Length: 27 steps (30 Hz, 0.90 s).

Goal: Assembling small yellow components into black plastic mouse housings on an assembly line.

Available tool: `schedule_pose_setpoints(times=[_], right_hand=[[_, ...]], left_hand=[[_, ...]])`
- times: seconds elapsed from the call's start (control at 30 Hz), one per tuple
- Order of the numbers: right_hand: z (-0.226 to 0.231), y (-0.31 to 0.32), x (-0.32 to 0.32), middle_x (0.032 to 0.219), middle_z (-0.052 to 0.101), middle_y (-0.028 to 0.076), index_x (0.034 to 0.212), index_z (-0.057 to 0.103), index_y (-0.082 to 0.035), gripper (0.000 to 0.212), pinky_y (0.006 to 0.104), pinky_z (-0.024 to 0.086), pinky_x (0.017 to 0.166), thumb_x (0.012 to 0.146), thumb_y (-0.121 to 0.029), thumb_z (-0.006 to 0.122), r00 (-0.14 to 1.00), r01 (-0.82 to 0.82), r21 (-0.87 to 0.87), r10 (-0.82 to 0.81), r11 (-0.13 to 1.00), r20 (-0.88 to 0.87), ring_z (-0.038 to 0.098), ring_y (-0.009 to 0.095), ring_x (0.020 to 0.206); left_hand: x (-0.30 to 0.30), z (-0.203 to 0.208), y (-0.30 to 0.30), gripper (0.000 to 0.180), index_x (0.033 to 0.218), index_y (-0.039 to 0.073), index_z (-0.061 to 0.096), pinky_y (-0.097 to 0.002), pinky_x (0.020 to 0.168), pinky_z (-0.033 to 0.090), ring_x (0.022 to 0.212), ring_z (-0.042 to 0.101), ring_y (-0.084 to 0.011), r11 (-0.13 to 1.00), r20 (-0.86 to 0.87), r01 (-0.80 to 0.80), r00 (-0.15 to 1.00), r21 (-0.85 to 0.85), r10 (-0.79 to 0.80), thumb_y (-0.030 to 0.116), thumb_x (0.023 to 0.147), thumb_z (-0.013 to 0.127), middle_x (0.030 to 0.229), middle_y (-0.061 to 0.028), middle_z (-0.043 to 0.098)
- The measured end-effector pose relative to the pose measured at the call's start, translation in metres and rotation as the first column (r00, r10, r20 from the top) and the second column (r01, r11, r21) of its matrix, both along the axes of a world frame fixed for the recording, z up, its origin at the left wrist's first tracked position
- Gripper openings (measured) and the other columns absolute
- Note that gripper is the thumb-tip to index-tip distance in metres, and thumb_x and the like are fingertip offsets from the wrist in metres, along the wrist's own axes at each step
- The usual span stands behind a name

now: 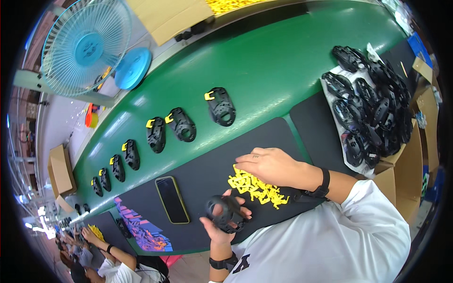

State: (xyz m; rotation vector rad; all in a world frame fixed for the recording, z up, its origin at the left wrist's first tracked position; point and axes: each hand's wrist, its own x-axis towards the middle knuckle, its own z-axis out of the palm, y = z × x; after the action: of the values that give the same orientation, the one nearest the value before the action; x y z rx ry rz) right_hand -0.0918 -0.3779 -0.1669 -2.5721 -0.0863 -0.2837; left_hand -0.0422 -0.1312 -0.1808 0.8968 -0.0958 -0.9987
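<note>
Currently I see a green belt (264, 61) with a smooth, slightly glossy surface curving from far right to near left, and a matte black mat (212, 174) along its near edge. My left hand (222, 221) is palm-up over the near part of the mat, fingers curled around a black part (225, 213): a moulded plastic piece, rounded, with a ring-shaped opening at its left end. My right hand (269, 165) is palm-down, fingers bent, fingertips touching the far edge of a heap of yellow clips (257, 187), small angular plastic pieces lying on the mat just right of the held part; I cannot tell whether it has pinched one. A phone (172, 199), flat and dark with a yellowish rim, lies on the mat to the left. Six more black parts, each with a yellow clip, sit in a row on the belt (155, 134). A pile of bare black parts (373, 108) rests on a white sheet at far right.
</note>
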Motion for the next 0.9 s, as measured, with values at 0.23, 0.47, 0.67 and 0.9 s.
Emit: schedule_pose_setpoints(times=[0.23,0.47,0.67,0.9], right_hand=[[-0.003,-0.007,-0.007,0.087,0.064,0.007,0.097,0.066,-0.008,0.019,0.0366,0.055,0.070,0.078,-0.011,0.067,0.993,-0.023,-0.049,0.018,0.999,-0.115,0.068,0.025,0.079],[0.058,-0.020,-0.035,0.090,0.066,0.010,0.106,0.066,-0.008,0.018,0.0354,0.055,0.068,0.088,-0.009,0.065,0.968,0.222,0.520,-0.120,0.825,-0.222,0.067,0.028,0.076],[0.050,-0.024,-0.059,0.091,0.068,0.010,0.115,0.067,-0.010,0.026,0.0335,0.055,0.067,0.089,-0.007,0.064,0.985,0.163,0.521,-0.165,0.838,-0.043,0.068,0.026,0.075],[0.052,-0.022,-0.080,0.092,0.069,0.008,0.109,0.069,-0.007,0.023,0.0322,0.055,0.066,0.086,-0.007,0.069,0.938,0.338,0.667,-0.297,0.664,-0.180,0.069,0.022,0.077]], left_hand=[[0.012,0.003,-0.019,0.093,0.156,0.010,0.016,-0.0455,0.071,0.059,0.091,0.067,-0.0372,0.993,-0.011,0.083,0.996,-0.082,-0.085,0.072,0.090,0.037,0.132,-0.0310,0.049],[0.022,0.006,-0.039,0.091,0.157,0.015,0.008,-0.0504,0.069,0.063,0.110,0.060,-0.0477,0.938,-0.285,0.207,0.915,-0.277,-0.286,0.064,0.089,0.044,0.138,-0.0326,0.043],[0.024,0.009,-0.067,0.096,0.156,0.010,0.013,-0.0481,0.065,0.064,0.124,0.049,-0.0500,0.892,-0.280,0.387,0.852,-0.232,-0.442,0.051,0.078,0.052,0.144,-0.0275,0.040],[0.010,0.017,-0.077,0.079,0.156,0.017,0.013,-0.0475,0.064,0.064,0.126,0.045,-0.0530,0.947,-0.086,0.236,0.962,-0.216,-0.260,0.040,0.092,0.051,0.151,-0.0323,0.025]])
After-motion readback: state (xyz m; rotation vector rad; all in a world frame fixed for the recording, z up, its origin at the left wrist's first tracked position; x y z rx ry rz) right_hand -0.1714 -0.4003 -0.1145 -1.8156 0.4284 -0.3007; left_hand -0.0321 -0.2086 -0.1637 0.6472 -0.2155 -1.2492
